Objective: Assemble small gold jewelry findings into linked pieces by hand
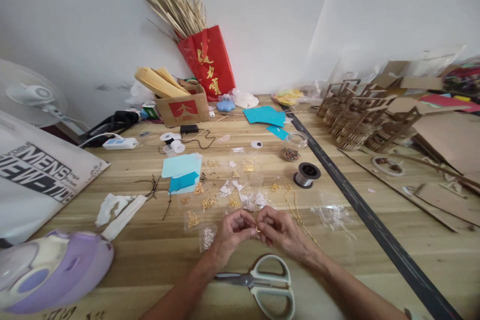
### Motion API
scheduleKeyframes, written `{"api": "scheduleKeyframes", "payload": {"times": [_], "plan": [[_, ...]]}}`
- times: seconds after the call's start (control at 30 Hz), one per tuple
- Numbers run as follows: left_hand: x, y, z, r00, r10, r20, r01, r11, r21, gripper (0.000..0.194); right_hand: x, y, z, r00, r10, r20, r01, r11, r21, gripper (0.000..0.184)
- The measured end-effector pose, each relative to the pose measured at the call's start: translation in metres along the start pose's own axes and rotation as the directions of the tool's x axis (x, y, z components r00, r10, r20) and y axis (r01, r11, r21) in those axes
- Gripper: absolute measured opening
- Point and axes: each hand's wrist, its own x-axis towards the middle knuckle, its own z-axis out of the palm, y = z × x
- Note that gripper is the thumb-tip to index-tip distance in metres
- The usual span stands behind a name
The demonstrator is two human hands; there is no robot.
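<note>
Above the wooden table, my left hand (233, 232) and my right hand (280, 232) meet fingertip to fingertip. Between them shows a small gold ring-shaped piece (258, 229), pinched by both; its finer details are too small to make out. Just below my hands lie scissors (262, 280) with pale handles, their blades partly under my left forearm. A thin gold chain (295, 210) stretches beside my right hand. Close to my left hand are a small bag of silver rings (208, 238) and several little piles of gold findings (209, 203).
A wire spool (307, 175) and a glass jar of beads (294, 147) stand beyond my right hand. Blue sheets (183, 172) lie left of centre. A purple appliance (62, 270) sits at the left front; several small woven baskets (348, 115) stand back right, past a black strip (348, 185).
</note>
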Motion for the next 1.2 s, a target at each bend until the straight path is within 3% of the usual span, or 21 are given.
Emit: {"api": "scheduleKeyframes", "payload": {"times": [0.2, 0.43, 0.6, 0.87, 1.07, 1.2], "plan": [[0.0011, 0.0002, -0.0014, 0.999, 0.026, 0.048, -0.027, 1.000, 0.015, 0.014, 0.0001, 0.0038, -0.0006, 0.999, -0.031, 0.039, 0.031, 1.000, -0.003, 0.028], [0.0027, -0.0022, -0.0016, 1.000, 0.009, -0.001, -0.009, 1.000, -0.025, 0.019, -0.0013, 0.0019, 0.0001, 0.998, -0.048, 0.042, 0.052, 0.993, -0.105, 0.027], [0.0023, 0.0005, 0.0001, 0.999, 0.007, 0.049, -0.008, 1.000, 0.017, 0.019, -0.0013, 0.0025, -0.0003, 0.998, -0.049, 0.035, 0.052, 0.994, -0.100, 0.029], [-0.0002, 0.0042, 0.0023, 1.000, 0.008, 0.016, -0.009, 0.998, 0.062, 0.020, 0.0003, 0.0086, -0.0047, 0.997, -0.074, 0.029, 0.077, 0.992, -0.099, 0.029], [-0.0003, 0.0025, 0.0033, 1.000, 0.011, 0.020, -0.012, 0.996, 0.086, 0.019, -0.0002, 0.0058, -0.0070, 0.997, -0.073, -0.008, 0.068, 0.965, -0.254, 0.023], [0.0014, -0.0022, 0.0024, 0.998, 0.036, 0.041, -0.042, 0.985, 0.165, 0.017, -0.0008, 0.0020, -0.0084, 0.991, -0.130, 0.015, 0.126, 0.920, -0.372, 0.021]]}}
